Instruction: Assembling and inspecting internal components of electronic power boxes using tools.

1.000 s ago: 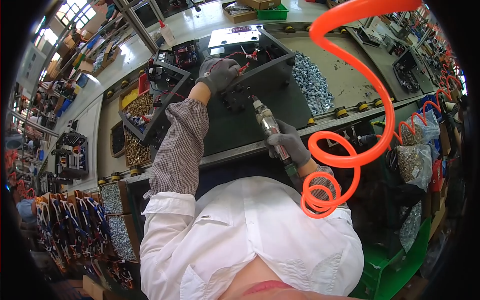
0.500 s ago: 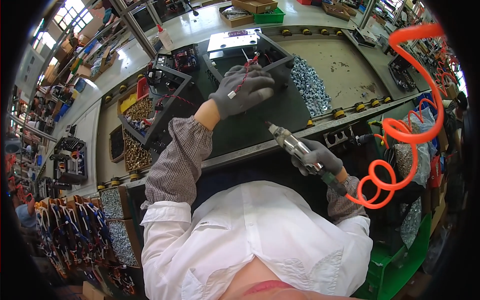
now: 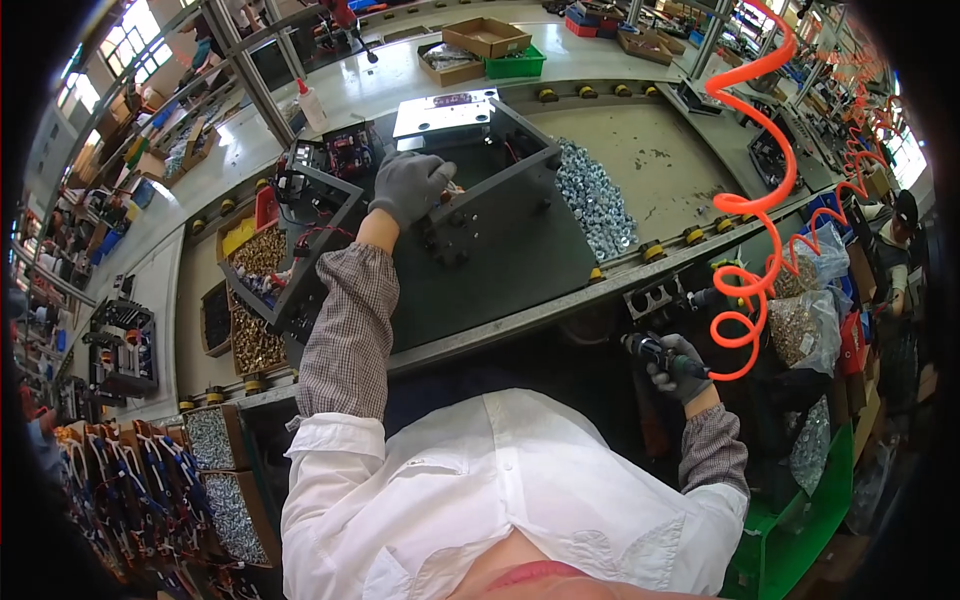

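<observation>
Fingers of the right hand [image 3: 682, 370] wrap the driver [image 3: 648, 349], seemingly to clear the frame [image 3: 505, 200]; the left hand [image 3: 412, 188] curls by its wall, what it pinches I can't tell.

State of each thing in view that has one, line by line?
Left hand, curled at the dark frame; grip unclear.
Right hand, closed around the power driver.
Power driver, held; running or not unclear.
Large orange hose, coiled.
Dark frame, open.
Squeeze bottle, upright.
Silver hardware, loosely heaped.
Upper cardboard box, open.

Left arm [image 3: 345, 330] extended, left hand [image 3: 411, 187] curled; right hand [image 3: 680, 372] lower, gripping.
</observation>
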